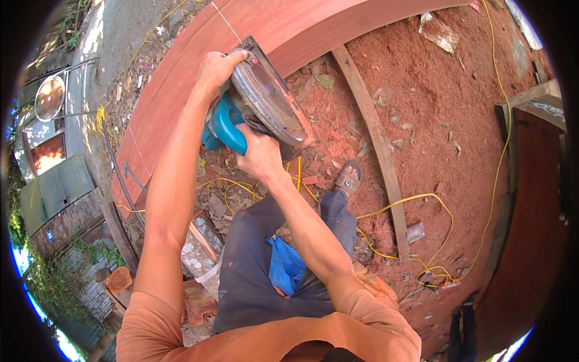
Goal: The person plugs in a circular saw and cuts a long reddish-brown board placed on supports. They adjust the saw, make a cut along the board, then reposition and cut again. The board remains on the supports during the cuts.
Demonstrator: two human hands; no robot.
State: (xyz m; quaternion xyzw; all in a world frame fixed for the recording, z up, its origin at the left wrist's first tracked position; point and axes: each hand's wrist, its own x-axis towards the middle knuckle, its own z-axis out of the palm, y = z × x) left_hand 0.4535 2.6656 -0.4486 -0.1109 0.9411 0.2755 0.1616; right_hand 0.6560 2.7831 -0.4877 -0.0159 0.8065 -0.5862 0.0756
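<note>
I hold a circular saw (265,102) with a teal body and a round metal blade guard over a wide reddish wooden board (181,78). My left hand (218,65) grips the front of the saw at its guard. My right hand (259,155) is closed around the teal rear handle. The saw's base rests at the board's near edge, where a thin marked line (226,21) runs across the wood. My foot in a sandal (348,178) stands just right of the saw on red sawdust.
A yellow cable (422,199) snakes over the sawdust-covered ground. A long wooden batten (374,139) lies to the right, and dark red boards (531,229) stand at the far right. Wood offcuts and a blue cloth (283,265) lie near my legs. A low wall and plants are on the left.
</note>
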